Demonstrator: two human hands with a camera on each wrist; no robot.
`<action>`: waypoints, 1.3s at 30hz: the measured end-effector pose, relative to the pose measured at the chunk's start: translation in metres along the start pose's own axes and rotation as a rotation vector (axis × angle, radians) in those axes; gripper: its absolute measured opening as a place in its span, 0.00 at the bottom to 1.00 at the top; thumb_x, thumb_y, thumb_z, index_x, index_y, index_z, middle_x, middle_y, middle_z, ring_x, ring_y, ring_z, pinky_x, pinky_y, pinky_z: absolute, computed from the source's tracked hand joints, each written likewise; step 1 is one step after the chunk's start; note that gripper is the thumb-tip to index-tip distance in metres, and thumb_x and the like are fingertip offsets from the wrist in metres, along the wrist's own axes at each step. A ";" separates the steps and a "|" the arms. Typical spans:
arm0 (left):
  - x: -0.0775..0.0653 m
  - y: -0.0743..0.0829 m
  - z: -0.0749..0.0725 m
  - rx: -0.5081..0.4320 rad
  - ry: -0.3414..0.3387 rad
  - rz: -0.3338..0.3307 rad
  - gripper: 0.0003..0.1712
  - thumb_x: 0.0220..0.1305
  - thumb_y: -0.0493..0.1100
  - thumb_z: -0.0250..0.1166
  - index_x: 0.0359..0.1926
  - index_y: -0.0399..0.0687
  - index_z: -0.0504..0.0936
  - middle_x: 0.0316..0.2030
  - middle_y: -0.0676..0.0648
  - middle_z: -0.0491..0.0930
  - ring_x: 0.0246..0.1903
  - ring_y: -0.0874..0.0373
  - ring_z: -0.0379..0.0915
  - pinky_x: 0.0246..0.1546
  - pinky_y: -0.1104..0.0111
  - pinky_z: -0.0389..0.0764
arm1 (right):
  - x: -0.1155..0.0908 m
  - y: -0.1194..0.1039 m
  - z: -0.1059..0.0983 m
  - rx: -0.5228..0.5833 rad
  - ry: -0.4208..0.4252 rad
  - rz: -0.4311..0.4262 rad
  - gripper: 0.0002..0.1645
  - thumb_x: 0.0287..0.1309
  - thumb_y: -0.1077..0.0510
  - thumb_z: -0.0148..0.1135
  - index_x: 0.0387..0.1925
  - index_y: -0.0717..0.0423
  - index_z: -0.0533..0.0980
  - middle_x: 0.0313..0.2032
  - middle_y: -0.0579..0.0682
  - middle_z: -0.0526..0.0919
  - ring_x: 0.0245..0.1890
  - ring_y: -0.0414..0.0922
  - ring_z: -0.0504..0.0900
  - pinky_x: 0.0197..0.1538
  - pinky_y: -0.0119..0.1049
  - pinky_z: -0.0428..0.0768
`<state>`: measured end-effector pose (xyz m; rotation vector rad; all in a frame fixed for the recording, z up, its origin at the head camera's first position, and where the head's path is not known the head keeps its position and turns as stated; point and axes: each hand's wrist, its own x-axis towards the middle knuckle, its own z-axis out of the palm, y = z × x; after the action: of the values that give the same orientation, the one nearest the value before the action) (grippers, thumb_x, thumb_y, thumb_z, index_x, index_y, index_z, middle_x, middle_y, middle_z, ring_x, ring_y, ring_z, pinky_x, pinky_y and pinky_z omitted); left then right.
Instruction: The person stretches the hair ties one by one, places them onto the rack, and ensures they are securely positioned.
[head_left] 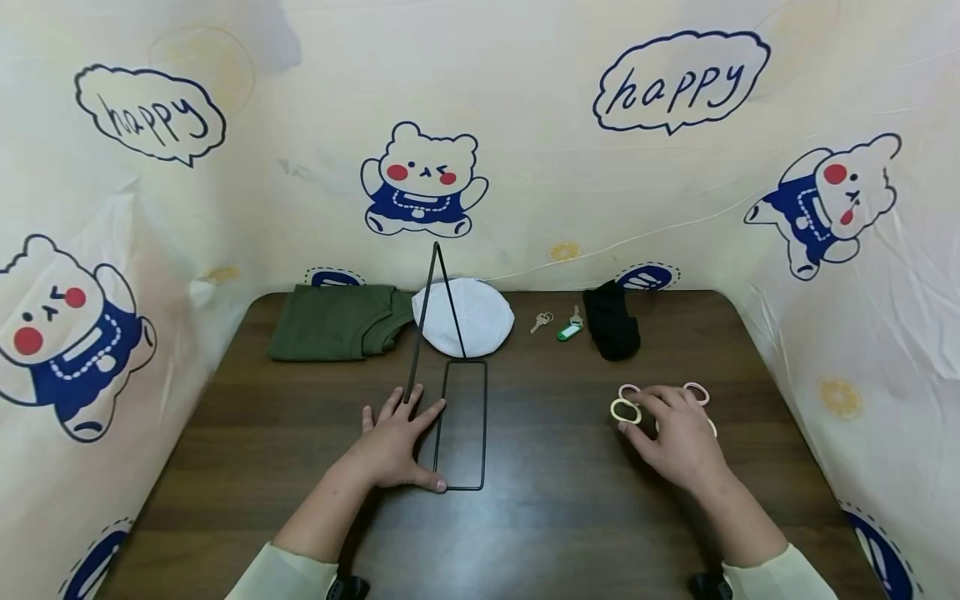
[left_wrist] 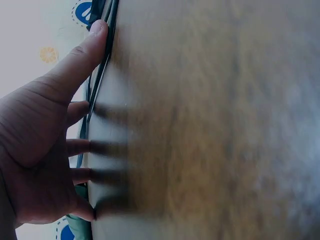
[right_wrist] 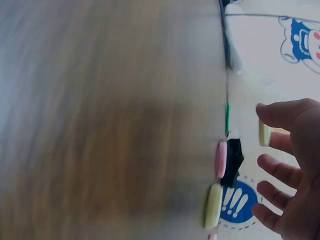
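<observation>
With its fingers spread, my left hand [head_left: 393,446] lies low over the wooden table [head_left: 555,500] beside a black wire stand [head_left: 485,425]. Its thumb and index finger touch the left side of the stand's rectangular base, and two slanting wires rise to a peak. At the right, my right hand [head_left: 681,437] pinches a pale yellow hair tie [head_left: 626,420] between thumb and index finger. The right wrist view shows that yellow hair tie [right_wrist: 264,133] raised off the table. A pink hair tie [head_left: 697,386] lies beyond the hand, with others partly hidden around it.
Along the back edge lie a folded dark green cloth [head_left: 330,325], a white knitted cap [head_left: 480,317], a key [head_left: 542,322], a key with a green tag [head_left: 570,331] and a black cloth item [head_left: 611,325]. A printed curtain [head_left: 525,167] encloses the table's back and sides.
</observation>
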<state>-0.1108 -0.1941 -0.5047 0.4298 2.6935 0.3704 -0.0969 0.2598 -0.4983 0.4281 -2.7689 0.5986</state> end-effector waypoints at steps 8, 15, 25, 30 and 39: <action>0.000 0.002 -0.001 -0.004 0.004 0.000 0.75 0.33 0.83 0.76 0.82 0.69 0.56 0.83 0.41 0.43 0.80 0.33 0.30 0.63 0.20 0.39 | 0.007 -0.025 0.002 0.103 0.100 -0.080 0.25 0.55 0.52 0.77 0.53 0.57 0.84 0.48 0.55 0.87 0.51 0.56 0.84 0.53 0.55 0.80; 0.001 0.004 -0.003 0.004 0.012 -0.003 0.75 0.33 0.82 0.77 0.82 0.67 0.58 0.82 0.39 0.45 0.79 0.32 0.32 0.61 0.19 0.41 | 0.016 -0.057 -0.004 0.165 0.135 -0.153 0.25 0.57 0.52 0.76 0.55 0.56 0.84 0.48 0.50 0.87 0.50 0.49 0.83 0.51 0.50 0.82; 0.002 0.006 -0.002 0.012 0.012 -0.008 0.75 0.32 0.82 0.77 0.82 0.67 0.57 0.82 0.38 0.45 0.79 0.31 0.32 0.61 0.18 0.41 | 0.027 -0.109 -0.015 0.281 0.154 -0.285 0.24 0.59 0.52 0.74 0.56 0.53 0.83 0.49 0.46 0.87 0.50 0.45 0.83 0.53 0.44 0.80; 0.002 0.006 -0.002 0.015 0.004 -0.018 0.75 0.32 0.82 0.77 0.82 0.68 0.57 0.82 0.38 0.44 0.79 0.31 0.32 0.61 0.18 0.41 | 0.033 -0.137 -0.023 0.362 0.160 -0.385 0.25 0.59 0.52 0.75 0.58 0.53 0.83 0.49 0.44 0.86 0.51 0.43 0.82 0.54 0.41 0.80; 0.004 0.007 -0.002 0.011 0.003 -0.034 0.75 0.30 0.83 0.77 0.81 0.68 0.59 0.81 0.37 0.46 0.79 0.30 0.34 0.60 0.18 0.41 | 0.044 -0.182 -0.036 0.449 0.204 -0.561 0.22 0.61 0.54 0.73 0.56 0.55 0.83 0.50 0.45 0.87 0.50 0.44 0.82 0.53 0.39 0.81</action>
<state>-0.1132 -0.1864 -0.5020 0.3867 2.7029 0.3472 -0.0678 0.1070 -0.3877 1.1172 -2.1574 1.0347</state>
